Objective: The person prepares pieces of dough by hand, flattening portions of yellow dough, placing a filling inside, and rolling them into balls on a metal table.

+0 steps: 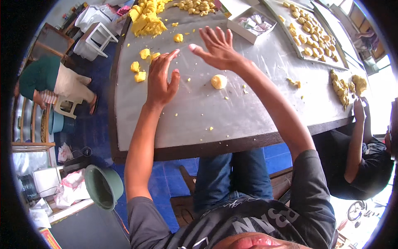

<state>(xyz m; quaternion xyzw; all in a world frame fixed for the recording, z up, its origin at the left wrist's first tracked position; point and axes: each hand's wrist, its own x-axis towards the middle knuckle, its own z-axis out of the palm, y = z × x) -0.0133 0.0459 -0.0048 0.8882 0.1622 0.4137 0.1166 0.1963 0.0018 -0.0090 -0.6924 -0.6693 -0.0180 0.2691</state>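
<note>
My left hand is over the metal tabletop, fingers stretched out and thumb apart, with nothing visible in it. Its fingers partly cover a small yellow dough lump; whether they touch it I cannot tell. Close by on the left are more dough lumps. My right hand is farther out, palm down with fingers spread, also holding nothing. Between my right forearm and left hand lies a smooth, pale yellow dough ball, apart from both hands. Another dough lump sits between my hands, toward the far side.
A yellow dough mass and shaped dough pieces lie at the far side. Beyond my right hand stand a white box and a tray of dough pieces. At right, another person's hands are at more dough.
</note>
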